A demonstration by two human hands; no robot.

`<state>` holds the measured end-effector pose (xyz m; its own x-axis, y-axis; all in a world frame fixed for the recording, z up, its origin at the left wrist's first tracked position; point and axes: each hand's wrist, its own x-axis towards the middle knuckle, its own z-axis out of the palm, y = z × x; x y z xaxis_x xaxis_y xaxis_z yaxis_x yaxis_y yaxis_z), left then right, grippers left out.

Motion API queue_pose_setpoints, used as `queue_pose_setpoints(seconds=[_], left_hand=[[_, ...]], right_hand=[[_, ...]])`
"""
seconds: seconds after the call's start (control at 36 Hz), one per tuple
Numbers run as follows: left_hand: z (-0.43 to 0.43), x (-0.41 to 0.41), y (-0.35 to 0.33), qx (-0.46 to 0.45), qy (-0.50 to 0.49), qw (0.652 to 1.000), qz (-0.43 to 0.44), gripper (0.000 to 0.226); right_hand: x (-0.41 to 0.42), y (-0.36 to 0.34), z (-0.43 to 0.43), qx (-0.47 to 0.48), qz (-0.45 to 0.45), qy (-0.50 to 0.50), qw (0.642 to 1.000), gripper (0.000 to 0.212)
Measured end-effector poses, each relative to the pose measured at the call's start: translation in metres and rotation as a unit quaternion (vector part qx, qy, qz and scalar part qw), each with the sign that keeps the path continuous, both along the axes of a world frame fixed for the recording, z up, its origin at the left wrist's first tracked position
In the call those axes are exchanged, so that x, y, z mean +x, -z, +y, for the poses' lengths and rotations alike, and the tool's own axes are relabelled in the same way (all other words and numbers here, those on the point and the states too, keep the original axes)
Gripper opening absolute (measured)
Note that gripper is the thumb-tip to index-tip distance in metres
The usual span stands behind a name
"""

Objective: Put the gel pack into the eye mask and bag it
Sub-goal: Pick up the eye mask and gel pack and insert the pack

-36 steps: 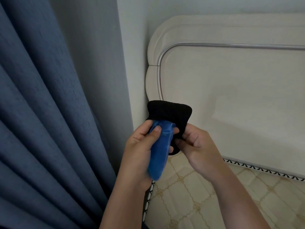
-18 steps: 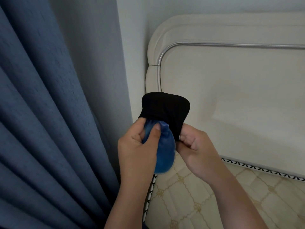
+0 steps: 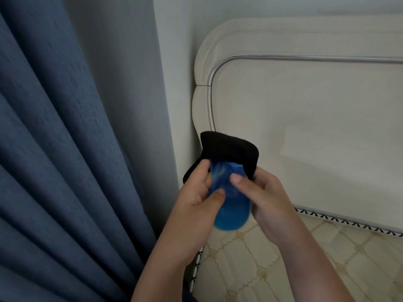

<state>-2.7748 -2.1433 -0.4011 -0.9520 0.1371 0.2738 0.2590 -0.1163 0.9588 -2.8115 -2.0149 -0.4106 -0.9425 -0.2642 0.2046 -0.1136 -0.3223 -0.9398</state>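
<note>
gel pack (image 3: 231, 207) upright, top end inside eye mask (image 3: 229, 147), bottom hanging out; left hand (image 3: 195, 207) grips pack, right hand (image 3: 269, 198) pinches mask edge

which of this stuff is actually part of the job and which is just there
Part of the job: gel pack, top end tucked into the eye mask; left hand gripping the pack; right hand holding the mask's edge.
Just there: curtain, headboard, mattress.
</note>
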Motion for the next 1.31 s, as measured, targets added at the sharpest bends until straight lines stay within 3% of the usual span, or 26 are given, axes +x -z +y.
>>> queue_pose_setpoints(seconds=[0.17, 0.25, 0.36, 0.44, 0.56, 0.61, 0.78, 0.97, 1.14, 1.31], left_hand=[[0.003, 0.003, -0.002, -0.025, -0.038, 0.999, 0.027, 0.042], [-0.003, 0.000, 0.001, -0.016, -0.155, 0.988, 0.014, 0.033], [-0.015, -0.007, 0.004, -0.146, -0.307, 0.939, 0.054, 0.025], [-0.014, -0.014, 0.006, -0.165, -0.272, 0.948, 0.004, 0.039], [-0.005, -0.015, 0.008, -0.074, -0.201, 0.976, -0.028, 0.011], [-0.002, -0.015, 0.011, -0.052, -0.199, 0.978, -0.019, 0.012], [-0.001, -0.013, 0.013, 0.015, -0.191, 0.980, -0.048, 0.022], [0.000, -0.012, 0.009, 0.125, -0.182, 0.972, -0.083, 0.014], [0.006, -0.016, 0.010, 0.080, -0.246, 0.966, -0.026, 0.033], [0.009, -0.017, 0.010, 0.042, -0.283, 0.958, 0.006, 0.012]], right_hand=[[-0.004, 0.006, -0.005, 0.009, 0.005, 0.065, 0.998, 0.019], [-0.007, 0.007, -0.003, -0.006, -0.001, 0.094, 0.996, 0.022], [-0.008, 0.008, 0.002, 0.010, 0.010, 0.079, 0.997, 0.027], [-0.006, 0.007, 0.000, 0.016, 0.026, 0.052, 0.998, 0.032], [-0.004, 0.005, -0.003, 0.038, 0.045, 0.025, 0.998, 0.042], [-0.003, 0.005, -0.003, 0.051, 0.047, 0.018, 0.997, 0.045], [-0.004, 0.006, -0.004, 0.061, 0.033, 0.057, 0.996, 0.023], [-0.005, 0.001, -0.008, 0.058, 0.064, 0.082, 0.993, 0.028], [-0.004, 0.004, -0.018, 0.050, 0.072, 0.152, 0.984, 0.027], [-0.002, 0.005, -0.021, 0.079, 0.103, 0.199, 0.971, 0.033]])
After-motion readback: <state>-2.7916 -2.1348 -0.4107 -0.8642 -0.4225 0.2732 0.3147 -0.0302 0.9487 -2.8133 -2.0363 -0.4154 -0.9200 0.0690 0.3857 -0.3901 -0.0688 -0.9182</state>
